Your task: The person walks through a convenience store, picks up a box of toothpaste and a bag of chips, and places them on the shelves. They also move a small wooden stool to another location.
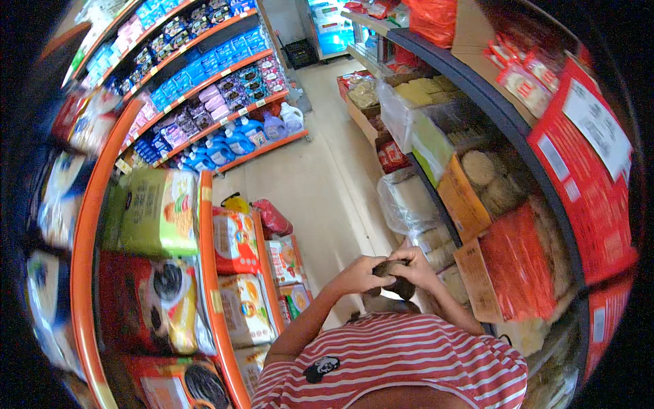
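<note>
Close together in front of my striped shirt, my left hand [364,276] and my right hand [415,265] both grip a small dark brown object [392,268]. What it is I cannot tell. The thumb of my left hand lies across its lower edge, and the fingers of my right hand bend over its upper right side. Just above my right hand is a clear plastic bag [403,204] by the right-hand shelving.
Orange-edged shelves [207,245] with packaged food stand on the left. Bottles of blue detergent [237,138] line a lower shelf beyond. Cardboard boxes [472,286] and a dark shelf edge [490,97] border the right. A tiled aisle floor [317,168] runs between.
</note>
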A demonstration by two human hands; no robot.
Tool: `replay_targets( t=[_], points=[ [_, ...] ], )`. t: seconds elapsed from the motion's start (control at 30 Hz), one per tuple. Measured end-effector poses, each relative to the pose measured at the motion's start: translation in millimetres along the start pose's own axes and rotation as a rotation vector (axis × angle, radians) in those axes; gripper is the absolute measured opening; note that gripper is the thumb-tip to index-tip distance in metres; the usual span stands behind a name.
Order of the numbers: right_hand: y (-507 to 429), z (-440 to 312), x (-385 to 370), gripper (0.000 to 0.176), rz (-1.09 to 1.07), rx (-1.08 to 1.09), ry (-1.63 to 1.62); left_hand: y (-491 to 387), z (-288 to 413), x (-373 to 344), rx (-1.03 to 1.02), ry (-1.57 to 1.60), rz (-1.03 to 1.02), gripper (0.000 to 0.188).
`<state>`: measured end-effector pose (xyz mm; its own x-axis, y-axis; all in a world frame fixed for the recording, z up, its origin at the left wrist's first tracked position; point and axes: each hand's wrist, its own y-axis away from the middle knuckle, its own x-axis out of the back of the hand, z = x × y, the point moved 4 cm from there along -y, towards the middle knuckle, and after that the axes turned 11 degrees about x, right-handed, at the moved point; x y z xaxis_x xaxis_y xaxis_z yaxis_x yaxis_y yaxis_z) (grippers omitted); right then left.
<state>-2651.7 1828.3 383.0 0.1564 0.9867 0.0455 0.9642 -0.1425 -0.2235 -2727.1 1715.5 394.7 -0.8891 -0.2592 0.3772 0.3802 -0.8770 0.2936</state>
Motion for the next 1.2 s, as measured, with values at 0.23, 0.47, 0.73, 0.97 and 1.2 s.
replay_targets(
  t=[0.23,0.47,0.73,0.97,1.2],
  points=[
    [-195,24,18,0.048,0.132,0.228,-0.286,-59,-26,189,0.096,0.622,0.048,0.03],
    [-332,140,56,0.024,0.441,-0.305,-0.408,-178,-122,349,0.423,0.568,0.539,0.014],
    [-477,185,136,0.011,0.83,-0.346,-0.605,-356,-146,527,0.293,0.598,0.525,0.024],
    [-574,223,189,0.007,1.037,-0.374,-0.537,-536,-157,651,0.253,0.856,0.612,0.025],
    [-767,287,251,0.013,0.925,-0.48,-0.59,-680,-167,756,0.216,0.89,0.416,0.031]
  ],
)
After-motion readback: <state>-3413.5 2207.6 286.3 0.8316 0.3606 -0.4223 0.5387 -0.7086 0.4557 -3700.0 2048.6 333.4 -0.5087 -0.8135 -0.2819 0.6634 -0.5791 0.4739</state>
